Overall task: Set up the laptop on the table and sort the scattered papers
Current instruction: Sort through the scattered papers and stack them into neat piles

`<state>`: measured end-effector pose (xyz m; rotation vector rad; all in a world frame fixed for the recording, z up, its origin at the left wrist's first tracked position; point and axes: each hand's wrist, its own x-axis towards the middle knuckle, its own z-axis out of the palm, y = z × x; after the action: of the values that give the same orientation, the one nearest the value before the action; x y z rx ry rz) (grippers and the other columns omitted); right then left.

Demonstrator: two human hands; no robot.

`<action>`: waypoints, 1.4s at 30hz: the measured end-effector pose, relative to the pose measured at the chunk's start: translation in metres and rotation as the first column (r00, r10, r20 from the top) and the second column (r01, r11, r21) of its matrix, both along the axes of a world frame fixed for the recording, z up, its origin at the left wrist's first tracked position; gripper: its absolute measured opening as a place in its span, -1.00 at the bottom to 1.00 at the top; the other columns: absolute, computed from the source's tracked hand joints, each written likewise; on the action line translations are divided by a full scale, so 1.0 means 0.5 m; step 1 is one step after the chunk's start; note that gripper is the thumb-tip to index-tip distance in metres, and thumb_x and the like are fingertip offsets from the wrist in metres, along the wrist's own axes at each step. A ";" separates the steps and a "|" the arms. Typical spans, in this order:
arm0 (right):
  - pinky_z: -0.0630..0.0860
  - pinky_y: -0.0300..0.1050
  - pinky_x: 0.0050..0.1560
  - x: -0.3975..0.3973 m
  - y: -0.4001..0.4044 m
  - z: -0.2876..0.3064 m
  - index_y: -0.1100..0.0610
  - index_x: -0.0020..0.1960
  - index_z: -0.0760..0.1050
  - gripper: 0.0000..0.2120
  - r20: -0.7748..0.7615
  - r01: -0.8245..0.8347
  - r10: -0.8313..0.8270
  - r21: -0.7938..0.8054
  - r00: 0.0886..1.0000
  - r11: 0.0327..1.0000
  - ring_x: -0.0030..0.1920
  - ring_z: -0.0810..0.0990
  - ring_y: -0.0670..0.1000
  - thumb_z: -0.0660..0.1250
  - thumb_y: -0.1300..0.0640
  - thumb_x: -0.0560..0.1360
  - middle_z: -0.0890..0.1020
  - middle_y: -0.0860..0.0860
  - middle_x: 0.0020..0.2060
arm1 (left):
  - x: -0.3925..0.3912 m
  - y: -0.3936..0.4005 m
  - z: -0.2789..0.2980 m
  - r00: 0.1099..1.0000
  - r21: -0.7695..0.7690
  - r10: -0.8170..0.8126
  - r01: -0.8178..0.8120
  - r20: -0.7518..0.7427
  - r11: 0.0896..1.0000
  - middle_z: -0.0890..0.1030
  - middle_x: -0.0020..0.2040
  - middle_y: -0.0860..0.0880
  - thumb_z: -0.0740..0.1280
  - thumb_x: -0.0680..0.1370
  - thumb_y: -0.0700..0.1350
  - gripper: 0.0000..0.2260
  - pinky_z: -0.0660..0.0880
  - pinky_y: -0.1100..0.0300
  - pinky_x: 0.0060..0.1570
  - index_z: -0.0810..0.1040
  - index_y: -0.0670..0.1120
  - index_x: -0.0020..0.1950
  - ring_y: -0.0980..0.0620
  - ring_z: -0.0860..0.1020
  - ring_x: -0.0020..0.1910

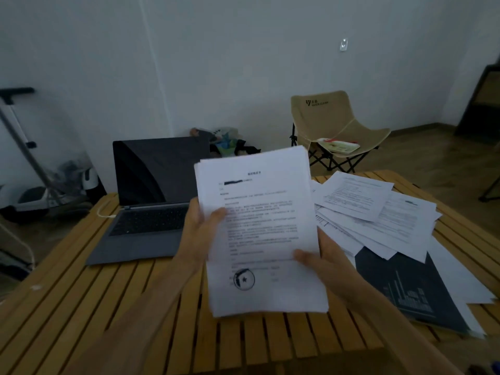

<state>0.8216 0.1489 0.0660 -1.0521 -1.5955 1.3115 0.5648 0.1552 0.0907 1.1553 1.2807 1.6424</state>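
From the head camera, the left hand (198,226) and the right hand (322,262) both grip a stack of printed sheets (259,228), thumbs curled over its front, holding it up over the middle of the slatted wooden tabletop (81,288). The open laptop (151,201) sits toward the far left corner with its screen dark, while the scattered papers (378,212) lie spread along the right edge, partly covering a dark chart page (405,288).
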 end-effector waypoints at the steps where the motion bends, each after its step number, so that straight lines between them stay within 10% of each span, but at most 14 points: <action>1: 0.58 0.01 0.19 -0.005 0.002 0.011 -0.12 0.39 0.41 -0.55 -0.002 0.018 -0.018 0.049 1.000 0.999 0.20 0.61 -0.08 0.33 0.24 0.58 0.62 -0.16 0.21 | -0.007 -0.007 0.018 1.000 0.041 0.000 0.000 -0.012 0.999 0.62 0.16 -0.01 0.37 0.56 -0.22 -0.70 0.61 0.16 -0.06 0.45 -0.10 0.27 -0.01 0.63 0.11; 11: 0.64 0.00 0.07 -0.017 0.029 -0.028 0.01 0.15 0.62 -0.61 -0.020 -0.071 0.069 -0.110 0.997 0.991 0.08 0.67 -0.02 0.44 0.35 0.39 0.71 0.00 0.06 | -0.032 -0.033 0.123 0.958 0.145 -0.133 0.174 -0.252 0.974 0.68 0.11 0.01 0.33 0.52 -0.39 -0.66 0.58 0.23 -0.05 0.52 -0.11 0.25 0.04 0.64 0.11; 15: 0.63 0.21 0.03 -0.032 0.041 -0.084 0.35 0.04 0.57 -0.61 0.088 0.065 -0.053 -0.141 0.995 0.988 0.05 0.62 0.28 0.32 0.30 0.22 0.64 0.30 -0.05 | -0.016 -0.029 0.116 0.974 0.161 -0.055 0.092 -0.221 0.983 0.69 0.01 -0.11 0.30 0.42 -0.32 -0.69 0.58 0.15 -0.10 0.57 -0.24 0.16 -0.05 0.66 0.02; 20: 0.51 -0.05 -0.18 -0.033 0.063 -0.081 0.41 -0.02 0.52 -0.62 0.068 0.099 -0.095 -0.064 0.993 0.993 -0.17 0.56 0.07 0.26 0.26 0.20 0.56 0.12 -0.24 | 0.002 -0.031 0.142 0.990 0.187 0.056 -0.031 -0.126 0.982 0.69 -0.01 -0.10 0.30 0.50 -0.36 -0.75 0.59 0.21 -0.16 0.60 -0.18 0.13 -0.02 0.66 -0.03; 30: 0.37 0.01 -0.12 -0.026 0.076 -0.128 0.24 -0.23 0.45 -0.71 0.102 0.041 -0.022 -0.187 0.995 0.982 -0.17 0.45 0.10 0.33 0.11 0.11 0.47 0.11 -0.26 | 0.027 -0.030 0.192 0.986 0.041 0.165 -0.164 -0.017 0.986 0.59 -0.23 -0.09 0.22 0.53 0.29 -0.53 0.49 0.12 -0.20 0.54 -0.14 -0.10 0.02 0.57 -0.23; 37: 0.51 -0.19 -0.21 -0.033 0.060 -0.105 0.07 -0.35 0.57 -0.85 0.033 -0.003 0.009 -0.175 0.999 0.985 -0.24 0.59 -0.06 0.30 0.29 0.20 0.61 -0.04 -0.35 | 0.029 0.002 0.208 0.961 -0.033 0.278 -0.278 -0.011 0.960 0.53 -0.34 -0.02 0.28 0.51 0.05 -0.77 0.45 0.08 -0.26 0.43 -0.07 -0.24 -0.02 0.53 -0.27; 42: 0.60 -0.12 -0.10 -0.031 0.046 -0.097 0.13 -0.06 0.69 -0.72 -0.012 -0.029 0.028 -0.167 1.000 0.985 -0.07 0.67 0.02 0.33 0.24 0.27 0.72 0.04 -0.14 | 0.030 0.004 0.212 0.954 -0.067 0.281 -0.289 -0.101 0.955 0.58 -0.27 -0.02 0.24 0.55 0.20 -0.64 0.50 0.10 -0.24 0.52 -0.09 -0.17 0.01 0.57 -0.25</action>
<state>0.8063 0.1717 0.0173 -1.1259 -1.5186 1.4886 0.5797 0.1571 0.1966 1.0427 1.6198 1.7395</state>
